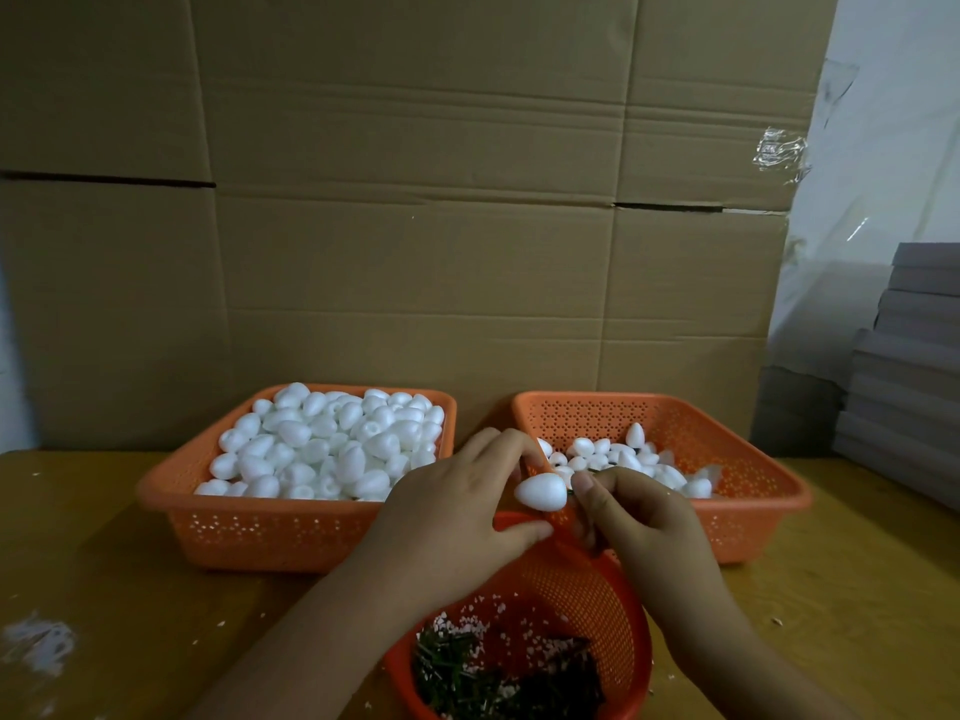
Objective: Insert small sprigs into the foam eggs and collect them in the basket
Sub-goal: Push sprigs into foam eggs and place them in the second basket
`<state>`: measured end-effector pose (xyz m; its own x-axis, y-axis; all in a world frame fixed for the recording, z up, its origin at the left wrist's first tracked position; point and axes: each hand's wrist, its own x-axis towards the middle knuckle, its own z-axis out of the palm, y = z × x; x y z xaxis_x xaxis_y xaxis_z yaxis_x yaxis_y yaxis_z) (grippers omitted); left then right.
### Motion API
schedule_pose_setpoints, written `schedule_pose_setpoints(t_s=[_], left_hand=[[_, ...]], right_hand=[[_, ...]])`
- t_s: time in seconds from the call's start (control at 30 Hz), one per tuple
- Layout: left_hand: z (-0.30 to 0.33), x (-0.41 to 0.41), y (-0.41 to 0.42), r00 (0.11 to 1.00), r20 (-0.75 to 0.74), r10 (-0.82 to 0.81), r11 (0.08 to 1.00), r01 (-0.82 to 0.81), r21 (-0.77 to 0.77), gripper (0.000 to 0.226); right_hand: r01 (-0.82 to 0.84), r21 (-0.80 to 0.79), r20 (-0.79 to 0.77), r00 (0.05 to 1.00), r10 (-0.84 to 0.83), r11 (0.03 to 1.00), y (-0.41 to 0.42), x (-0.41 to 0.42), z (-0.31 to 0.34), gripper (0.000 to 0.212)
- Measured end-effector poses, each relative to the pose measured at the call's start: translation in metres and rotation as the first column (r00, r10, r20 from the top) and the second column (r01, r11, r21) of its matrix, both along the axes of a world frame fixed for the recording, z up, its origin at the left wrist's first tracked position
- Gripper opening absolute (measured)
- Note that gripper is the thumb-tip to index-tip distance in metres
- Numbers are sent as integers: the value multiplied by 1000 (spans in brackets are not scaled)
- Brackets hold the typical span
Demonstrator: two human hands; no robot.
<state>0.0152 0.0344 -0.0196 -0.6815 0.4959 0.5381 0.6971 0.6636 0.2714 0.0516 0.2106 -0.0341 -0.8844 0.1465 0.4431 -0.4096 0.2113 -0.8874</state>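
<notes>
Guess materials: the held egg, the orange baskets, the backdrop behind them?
Held egg: looks like white foam, matte and slightly grainy, with crumbs scattered in the round basket. Baskets: likely moulded plastic, orange with a slight sheen and perforated walls. Backdrop: corrugated cardboard, brown and matte, showing fold creases and flap seams.

A white foam egg (540, 492) lay sideways above the round basket of dark green sprigs (498, 678), a thin sprig (592, 472) at its blunt end.
</notes>
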Motion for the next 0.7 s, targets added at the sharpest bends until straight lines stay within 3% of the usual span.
schedule_pose_setpoints(t_s=[0.4, 0.53, 0.7], left_hand=[[1, 2, 2, 999, -42, -19, 999, 21, 40, 29], [-1, -1, 1, 999, -40, 9, 998, -7, 64, 30], [-3, -3, 0, 999, -33, 12, 998, -10, 66, 31]], right_hand=[[3, -4, 5, 1000, -3, 1000, -1, 1, 1, 34], [-35, -70, 5, 999, 36, 997, -1, 2, 1, 17], [-30, -6, -20, 999, 30, 1000, 0, 1, 0, 10]])
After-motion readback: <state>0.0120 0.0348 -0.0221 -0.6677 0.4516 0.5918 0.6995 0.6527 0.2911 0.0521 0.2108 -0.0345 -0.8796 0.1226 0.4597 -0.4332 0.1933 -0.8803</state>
